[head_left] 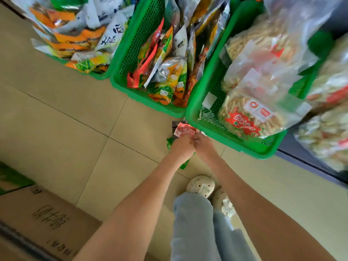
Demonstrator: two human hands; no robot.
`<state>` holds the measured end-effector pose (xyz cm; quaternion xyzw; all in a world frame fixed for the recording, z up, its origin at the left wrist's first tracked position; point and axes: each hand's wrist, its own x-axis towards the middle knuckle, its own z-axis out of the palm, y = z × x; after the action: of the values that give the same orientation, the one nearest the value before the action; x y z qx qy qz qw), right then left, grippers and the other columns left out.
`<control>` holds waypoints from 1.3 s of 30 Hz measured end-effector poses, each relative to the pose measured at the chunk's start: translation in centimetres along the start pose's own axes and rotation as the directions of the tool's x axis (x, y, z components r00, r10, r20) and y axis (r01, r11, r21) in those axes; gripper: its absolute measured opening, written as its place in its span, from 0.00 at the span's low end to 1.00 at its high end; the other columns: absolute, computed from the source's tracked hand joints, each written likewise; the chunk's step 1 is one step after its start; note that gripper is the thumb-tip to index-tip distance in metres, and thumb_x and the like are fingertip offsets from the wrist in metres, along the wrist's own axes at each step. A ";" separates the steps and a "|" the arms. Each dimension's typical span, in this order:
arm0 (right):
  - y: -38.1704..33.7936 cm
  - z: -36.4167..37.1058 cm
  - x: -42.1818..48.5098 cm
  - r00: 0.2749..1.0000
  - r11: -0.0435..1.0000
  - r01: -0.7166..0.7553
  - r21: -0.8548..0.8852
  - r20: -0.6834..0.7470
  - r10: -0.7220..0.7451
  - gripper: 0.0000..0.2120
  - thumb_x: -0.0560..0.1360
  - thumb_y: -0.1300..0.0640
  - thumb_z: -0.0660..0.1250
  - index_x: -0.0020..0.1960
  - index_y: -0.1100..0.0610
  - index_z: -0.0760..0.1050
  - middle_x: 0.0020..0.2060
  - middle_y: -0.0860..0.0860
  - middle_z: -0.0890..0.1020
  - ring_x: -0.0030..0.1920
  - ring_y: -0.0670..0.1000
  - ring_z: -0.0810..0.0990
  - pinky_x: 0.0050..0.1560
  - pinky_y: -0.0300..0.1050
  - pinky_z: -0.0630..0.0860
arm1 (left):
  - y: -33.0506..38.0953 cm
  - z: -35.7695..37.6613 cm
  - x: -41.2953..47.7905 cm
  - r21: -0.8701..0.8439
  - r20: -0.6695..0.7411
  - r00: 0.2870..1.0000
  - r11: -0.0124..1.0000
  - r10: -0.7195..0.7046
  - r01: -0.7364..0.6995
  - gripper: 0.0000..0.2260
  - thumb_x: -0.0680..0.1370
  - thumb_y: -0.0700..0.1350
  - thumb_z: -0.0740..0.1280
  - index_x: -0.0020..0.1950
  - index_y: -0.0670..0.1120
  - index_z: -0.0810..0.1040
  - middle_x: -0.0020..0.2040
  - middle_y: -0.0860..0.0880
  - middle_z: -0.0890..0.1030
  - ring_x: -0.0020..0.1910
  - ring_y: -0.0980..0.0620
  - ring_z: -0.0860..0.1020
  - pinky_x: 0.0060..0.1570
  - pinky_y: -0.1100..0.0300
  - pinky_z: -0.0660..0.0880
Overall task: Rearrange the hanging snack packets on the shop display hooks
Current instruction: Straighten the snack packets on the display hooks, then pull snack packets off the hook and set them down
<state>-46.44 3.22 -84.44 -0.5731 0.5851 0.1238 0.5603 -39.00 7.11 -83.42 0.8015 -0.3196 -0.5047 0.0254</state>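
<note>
Pinching a red packet (183, 130), left hand (181, 146) and right hand (204, 146) touching, beside green basket (191, 115) corner, tiled floor (90, 117) stretching leftward

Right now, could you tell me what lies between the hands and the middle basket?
The head view shows a red packet, held by the left hand and right hand, then bare floor to the middle basket.

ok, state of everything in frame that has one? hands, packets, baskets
left hand: grips red packet
right hand: fingers curled, pinches same packet's edge
red packet: off the floor, held by both hands
green packet: hangs under the hands, mostly hidden
left basket: full, orange packets heaped
middle basket: full, mixed packets on edge
right basket: holds clear bags, front-left corner bare
</note>
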 end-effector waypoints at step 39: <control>-14.7 -58.4 -55.2 0.544 0.809 0.449 -0.379 -0.603 -0.584 0.24 0.77 0.59 0.63 0.72 0.55 0.61 0.66 0.53 0.69 0.62 0.54 0.73 0.54 0.38 0.69 | 57.3 -23.3 -46.5 0.663 -0.199 0.498 0.490 0.844 -0.566 0.30 0.74 0.33 0.64 0.74 0.46 0.60 0.71 0.45 0.66 0.69 0.45 0.66 0.65 0.53 0.68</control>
<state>-80.22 -17.95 -13.13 -0.7706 0.5412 -0.2197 0.2549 -60.95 -19.95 -14.35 0.6609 -0.7346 -0.1107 0.1060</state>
